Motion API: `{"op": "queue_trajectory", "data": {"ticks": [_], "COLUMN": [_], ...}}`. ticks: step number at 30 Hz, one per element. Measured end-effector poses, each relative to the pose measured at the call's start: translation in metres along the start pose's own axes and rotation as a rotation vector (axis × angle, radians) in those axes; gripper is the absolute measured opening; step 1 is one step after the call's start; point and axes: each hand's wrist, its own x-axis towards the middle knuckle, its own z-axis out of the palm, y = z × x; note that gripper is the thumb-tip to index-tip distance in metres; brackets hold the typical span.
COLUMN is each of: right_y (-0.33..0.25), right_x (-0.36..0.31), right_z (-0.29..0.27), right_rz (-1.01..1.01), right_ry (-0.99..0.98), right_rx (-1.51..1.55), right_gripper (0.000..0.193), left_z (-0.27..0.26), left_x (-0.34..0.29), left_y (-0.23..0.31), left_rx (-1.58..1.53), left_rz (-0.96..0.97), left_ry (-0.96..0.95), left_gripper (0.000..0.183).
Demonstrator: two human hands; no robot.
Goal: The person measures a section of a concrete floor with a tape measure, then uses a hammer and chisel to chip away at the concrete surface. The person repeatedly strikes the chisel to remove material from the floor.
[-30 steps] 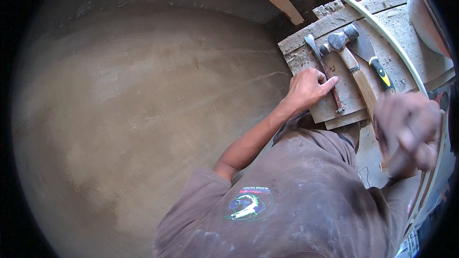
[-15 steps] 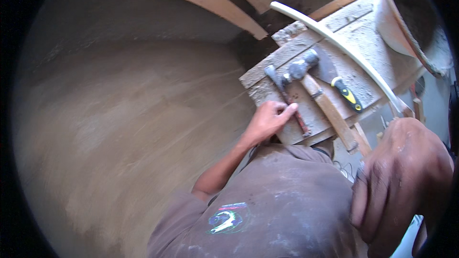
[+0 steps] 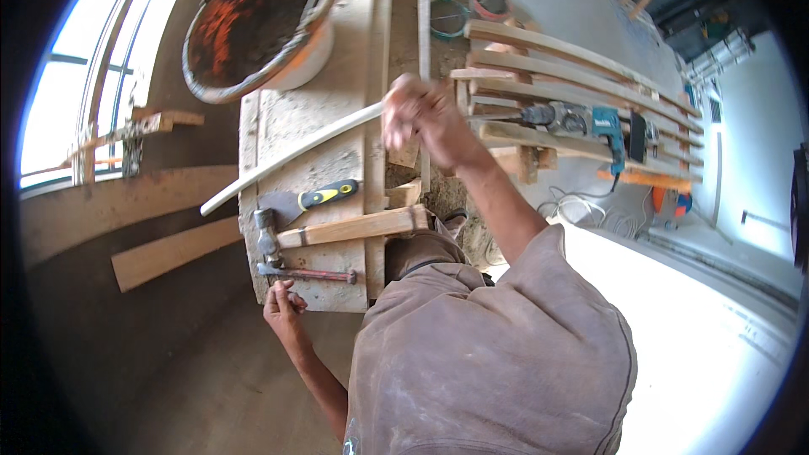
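The right hand (image 3: 417, 122) is raised over the far side of the counter (image 3: 337, 131), its fingers partly curled and blurred, right where the upper end of a white pipe (image 3: 295, 156) disappears from sight; whether the fingers are closed around the pipe cannot be told. The pipe slants down across the dusty planks of the counter, and its lower end sticks out past the left edge. The left hand (image 3: 284, 299) is at the counter's near left corner, fingers loosely bent, just beside the flat end of a chisel (image 3: 313, 274) with a reddish shaft; whether the fingertips touch or pinch anything is too small to make out. The chisel lies flat on the counter, and next to it lies a hammer (image 3: 354, 227), its metal head to the left and its wooden handle to the right. Between the hammer and the pipe is a scraper (image 3: 330, 193) with a black and yellow handle. A bucket (image 3: 310, 63), dark and orange inside, stands on the counter above the pipe. To the right, a blue power drill (image 3: 605, 125) rests on wooden slats (image 3: 590, 84), with a loose cable (image 3: 590, 212) on the floor below.
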Motion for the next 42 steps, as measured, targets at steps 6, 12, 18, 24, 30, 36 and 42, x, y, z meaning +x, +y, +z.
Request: {"op": "queue_trajectory", "data": {"ticks": [6, 12, 18, 24, 30, 36, 42], "right_y": [-0.022, -0.023, -0.057, -0.141, -0.172, -0.175, -0.184], "right_x": [-0.101, -0.212, -0.282, -0.373, -0.433, -0.429, -0.435], "right_z": [-0.223, -0.316, -0.414, -0.605, -0.717, -0.725, -0.734], "right_rz": [-0.311, -0.176, -0.455, 0.555, 0.735, 0.795, 0.77], "right_ry": [0.816, 1.025, 1.248, 1.472, 1.414, 1.404, 1.411], "right_rx": [-1.376, -1.413, -1.777, -1.976, -1.568, -1.547, -1.605], "right_gripper": [0.01, 0.006, 0.016, 0.059, 0.067, 0.067, 0.067], "left_z": [0.018, 0.057, 0.096, 0.088, 0.066, 0.039, 0.018], "left_x": [0.0, -0.027, -0.068, -0.083, -0.071, -0.05, -0.019], "left_y": [0.029, 0.03, -0.02, -0.048, -0.037, -0.013, 0.002], "left_rx": [-0.019, -0.137, -0.219, -0.261, -0.459, -0.749, -0.886], "left_rz": [0.191, 0.304, 0.298, 0.298, 0.23, 0.188, 0.182], "left_ry": [-0.039, 0.02, 0.018, 0.157, 0.343, 0.41, 0.418], "left_gripper": [0.028, 0.023, 0.022, 0.022, 0.021, 0.023, 0.02]}}
